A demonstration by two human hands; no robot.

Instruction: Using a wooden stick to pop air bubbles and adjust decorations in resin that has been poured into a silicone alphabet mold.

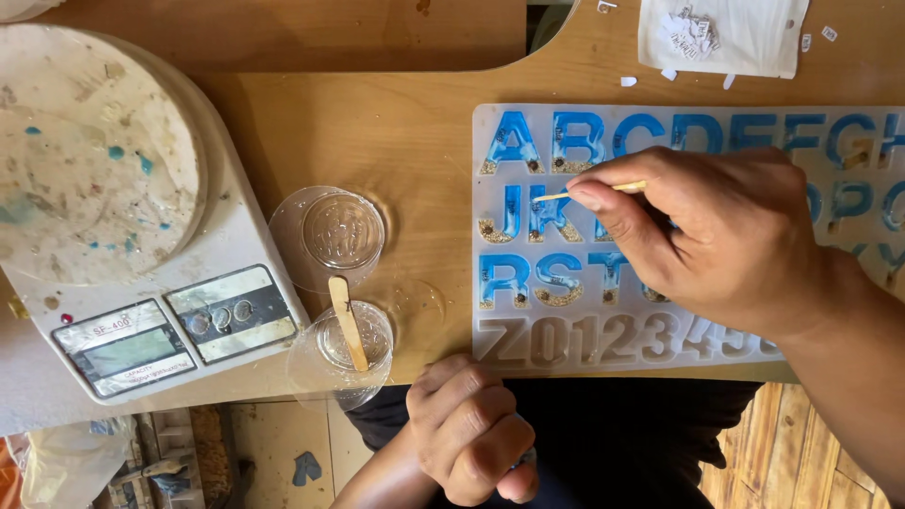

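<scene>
Now your right hand (726,231) pinches a thin wooden stick (603,190) over the translucent silicone letter mould (528,339); your left hand (471,429), fisted and empty, rests at the wooden table (405,123) edge.

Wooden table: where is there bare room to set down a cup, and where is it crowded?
Bare wood lies between the upper clear cup and the letter mould, and above the mould beside the white bag. The near edge is crowded: stick cup, scale, left hand.
</scene>
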